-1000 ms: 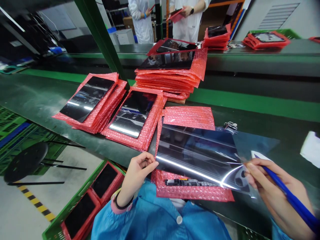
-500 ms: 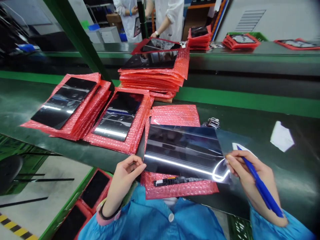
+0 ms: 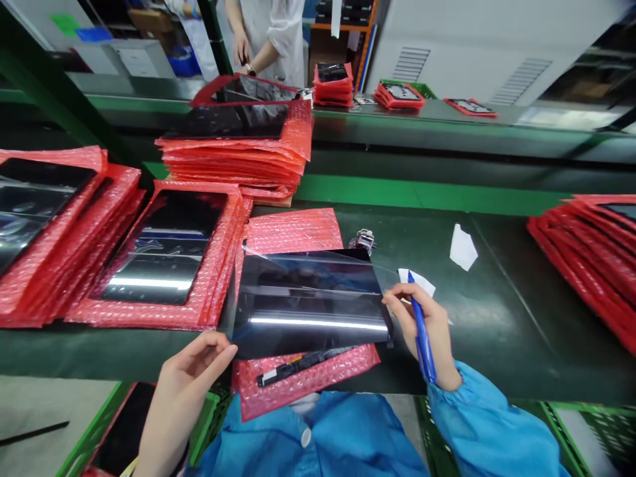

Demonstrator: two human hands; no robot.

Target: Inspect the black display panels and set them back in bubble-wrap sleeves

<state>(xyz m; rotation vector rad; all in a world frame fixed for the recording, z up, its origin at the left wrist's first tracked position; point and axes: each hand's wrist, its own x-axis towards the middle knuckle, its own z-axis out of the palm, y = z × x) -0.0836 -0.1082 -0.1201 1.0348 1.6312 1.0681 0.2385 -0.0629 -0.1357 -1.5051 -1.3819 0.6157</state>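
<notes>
Clear film (image 3: 303,278) sits farther left over the panel vs half a sec ago, w/ less overhang at far right; view's swung right too, so a red stack (image 3: 571,252) shows at right edge. Dark green bench (image 3: 507,258) runs left-right. Big pile (image 3: 233,162) of red bubble bags w/ screens on top stands far left of the panel. Glossy black panel (image 3: 313,311) lies near, mid-scene, over a red pouch (image 3: 293,228), long axis left-right btwn the hands. Film spans it end to end, far edge looking askew to panel's. One hand per end, so neither's clearly nearer. Left hand (image 3: 186,374): thumb & forefinger pinched on film's near-left corner, panel to their right. Right hand (image 3: 440,331): thumb & forefinger pinched on film's right edge, panel to their left. Can't tell if fingertips touch panel itself. Black strip (image 3: 298,368) lies on pouch, just near side of panel. Blue pen (image 3: 422,338) is tucked in right hand, approx. near-far. White scrap (image 3: 463,247) lies far right, well apart.
</notes>
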